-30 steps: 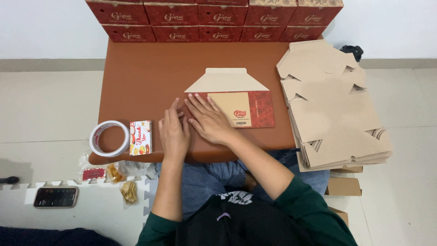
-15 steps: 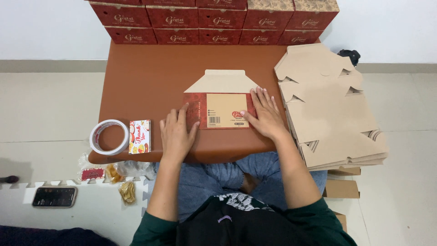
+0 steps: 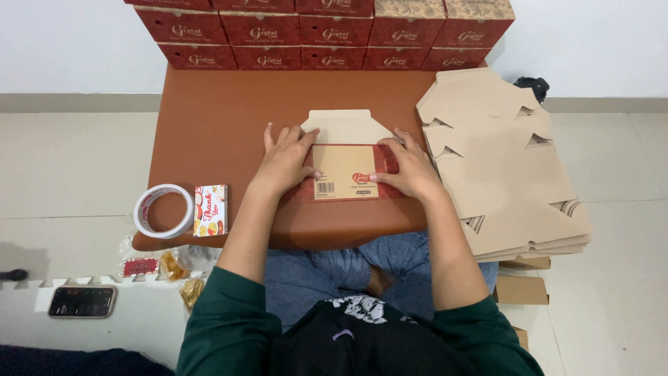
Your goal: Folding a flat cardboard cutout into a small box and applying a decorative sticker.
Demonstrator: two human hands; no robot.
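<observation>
Flat red-and-tan carton blank (image 3: 351, 170) lying on the brown bench (image 3: 223, 125) directly ahead of the person, its long axis left to right; left hand (image 3: 285, 161) and right hand (image 3: 407, 167), fingers spread, press its opposite ends, equally near.

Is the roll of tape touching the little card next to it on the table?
Cannot tell. In the head view the tape roll and the small card lie side by side, the roll's rim right at the card's left edge, with no clear gap or overlap visible.
</observation>
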